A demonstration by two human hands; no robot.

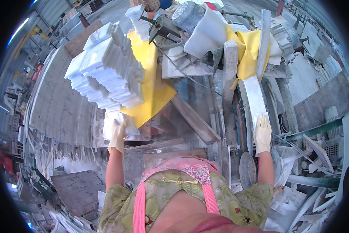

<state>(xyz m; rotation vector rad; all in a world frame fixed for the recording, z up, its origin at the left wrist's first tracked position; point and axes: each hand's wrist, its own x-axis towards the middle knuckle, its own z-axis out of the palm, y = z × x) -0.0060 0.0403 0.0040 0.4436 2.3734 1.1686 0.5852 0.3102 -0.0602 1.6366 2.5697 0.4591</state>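
The left hand (117, 136), in a pale glove, lies on a white marble tile (120, 125) at the near left edge of the desk (190, 128), just below the tall stack of cut white tiles (106, 72) that rests on a yellow sheet (153, 93). Its grip closes over the near edge of that tile, fingers on top; the thumb is hidden, so how firmly it pinches cannot be told. The right hand (262, 134), gloved alike, rests flat with fingers spread and pressed on the near end of a long marble strip (254, 101) at the right side of the desk, beside the rail that runs toward the grey motor (188, 14) at the far edge.

To do this well, the tile wants lifting by two opposite edges and sliding clear of the stack's base, so the leaning pile is not nudged. The strip looks best held down with an even palm, fingers kept well back from the saw end.

Both forearms reach forward from the lower edge, elbows bent and spread wide, the left wrist angled up toward the stack, the right nearly straight along the strip.
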